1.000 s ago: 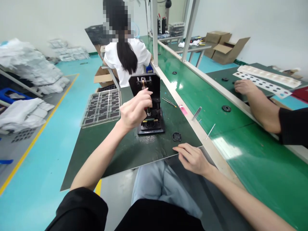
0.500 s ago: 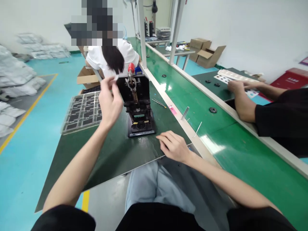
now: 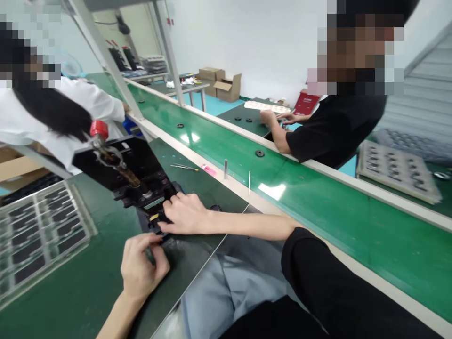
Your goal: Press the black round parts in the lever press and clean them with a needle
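Observation:
A black press-like fixture [image 3: 139, 176] with a red-tipped lever [image 3: 100, 129] stands at the left of the dark green table [image 3: 116, 278]; its top plate is tilted up. Over its base lies my right hand [image 3: 189, 214], fingers bent in toward the nest; whatever they grip there is hidden. My left hand [image 3: 141, 263] is closed in a curled pinch at the fixture's front edge; anything in it is too small to make out. Just behind my right wrist, a round black part [image 3: 215, 207] lies on the table, partly covered.
A clear tray [image 3: 67, 226] of dark parts is at the left. Tweezers [image 3: 184, 167] and a pink item [image 3: 209, 169] lie near the green conveyor [image 3: 318, 202], which carries round black parts [image 3: 260, 153]. One co-worker [image 3: 335, 122] sits across it, another [image 3: 52, 113] ahead.
The view has turned right. My left hand has come down from beside the raised plate to the fixture's front; my right hand has moved left onto its base. The round part beside it now shows.

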`<action>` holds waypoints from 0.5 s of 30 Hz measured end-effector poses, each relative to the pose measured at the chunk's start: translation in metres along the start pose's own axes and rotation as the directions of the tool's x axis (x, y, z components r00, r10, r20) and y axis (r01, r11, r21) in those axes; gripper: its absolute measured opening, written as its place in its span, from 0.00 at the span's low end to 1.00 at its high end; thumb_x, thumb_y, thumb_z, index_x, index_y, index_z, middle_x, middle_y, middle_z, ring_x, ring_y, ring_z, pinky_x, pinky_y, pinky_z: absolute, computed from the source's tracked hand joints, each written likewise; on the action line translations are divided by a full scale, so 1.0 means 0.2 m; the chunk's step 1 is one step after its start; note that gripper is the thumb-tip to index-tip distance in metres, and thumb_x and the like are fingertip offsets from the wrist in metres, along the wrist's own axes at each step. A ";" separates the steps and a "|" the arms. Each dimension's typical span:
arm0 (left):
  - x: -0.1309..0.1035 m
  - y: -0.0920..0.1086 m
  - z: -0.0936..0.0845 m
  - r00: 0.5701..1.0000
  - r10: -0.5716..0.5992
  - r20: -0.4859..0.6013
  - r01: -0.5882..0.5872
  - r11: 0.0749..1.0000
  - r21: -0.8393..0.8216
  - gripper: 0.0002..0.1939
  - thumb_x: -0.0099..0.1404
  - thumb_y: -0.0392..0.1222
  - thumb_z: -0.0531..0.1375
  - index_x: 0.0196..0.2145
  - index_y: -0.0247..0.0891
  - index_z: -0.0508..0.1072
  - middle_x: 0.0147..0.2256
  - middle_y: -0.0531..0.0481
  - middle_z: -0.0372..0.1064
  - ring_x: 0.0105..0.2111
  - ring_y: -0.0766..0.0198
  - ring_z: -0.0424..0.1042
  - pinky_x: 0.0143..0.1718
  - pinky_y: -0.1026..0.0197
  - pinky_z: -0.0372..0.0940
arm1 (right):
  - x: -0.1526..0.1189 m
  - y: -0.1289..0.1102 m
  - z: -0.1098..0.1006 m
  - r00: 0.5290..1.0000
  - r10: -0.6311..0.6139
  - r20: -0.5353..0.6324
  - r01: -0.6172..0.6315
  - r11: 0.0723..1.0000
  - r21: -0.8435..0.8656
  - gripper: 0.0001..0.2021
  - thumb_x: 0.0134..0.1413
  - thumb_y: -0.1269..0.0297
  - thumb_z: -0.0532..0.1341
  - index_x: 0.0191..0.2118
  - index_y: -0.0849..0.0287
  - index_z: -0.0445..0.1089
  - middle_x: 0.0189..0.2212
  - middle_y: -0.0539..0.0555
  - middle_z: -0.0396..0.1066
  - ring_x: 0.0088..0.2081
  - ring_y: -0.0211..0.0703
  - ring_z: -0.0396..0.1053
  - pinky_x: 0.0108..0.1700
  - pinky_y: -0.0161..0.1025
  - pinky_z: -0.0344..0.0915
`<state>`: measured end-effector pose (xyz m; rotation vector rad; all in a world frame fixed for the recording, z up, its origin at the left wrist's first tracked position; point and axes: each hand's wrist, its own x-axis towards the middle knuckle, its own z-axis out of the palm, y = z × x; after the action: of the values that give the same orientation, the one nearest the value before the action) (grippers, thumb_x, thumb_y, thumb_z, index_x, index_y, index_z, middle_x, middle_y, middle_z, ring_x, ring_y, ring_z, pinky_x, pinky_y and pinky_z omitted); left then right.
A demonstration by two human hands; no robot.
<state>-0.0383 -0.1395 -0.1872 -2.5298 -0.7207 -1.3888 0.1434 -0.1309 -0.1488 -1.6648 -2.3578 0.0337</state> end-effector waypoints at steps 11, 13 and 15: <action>-0.01 0.14 0.08 0.900 0.320 0.297 -0.303 0.947 -0.104 0.16 0.70 0.30 0.49 0.46 0.35 0.76 0.41 0.44 0.78 0.41 0.57 0.77 0.45 0.58 0.72 | -0.22 0.29 -0.08 0.972 -0.123 -0.198 0.179 0.939 0.294 0.22 0.56 0.51 0.70 0.48 0.65 0.74 0.40 0.58 0.78 0.43 0.45 0.75 0.52 0.41 0.71; -0.01 0.12 0.08 0.891 0.326 0.315 -0.307 0.945 -0.111 0.16 0.70 0.30 0.50 0.46 0.36 0.76 0.43 0.45 0.78 0.43 0.57 0.77 0.45 0.58 0.72 | -0.40 0.40 -0.16 0.956 -0.115 -0.272 0.209 0.912 0.351 0.20 0.54 0.54 0.71 0.47 0.63 0.74 0.38 0.55 0.78 0.41 0.42 0.75 0.48 0.39 0.72; -0.03 0.10 0.11 0.885 0.340 0.319 -0.315 0.940 -0.127 0.16 0.70 0.32 0.51 0.49 0.38 0.75 0.45 0.45 0.78 0.45 0.55 0.77 0.45 0.57 0.73 | -0.57 0.53 -0.27 0.940 -0.036 -0.340 0.163 0.921 0.353 0.18 0.55 0.57 0.70 0.48 0.60 0.74 0.38 0.54 0.78 0.39 0.41 0.75 0.44 0.38 0.73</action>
<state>-0.0149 -0.1505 -0.2031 -2.8143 -0.2644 -0.8965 0.2899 -0.2078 -0.1362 -1.2547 -2.0267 0.1673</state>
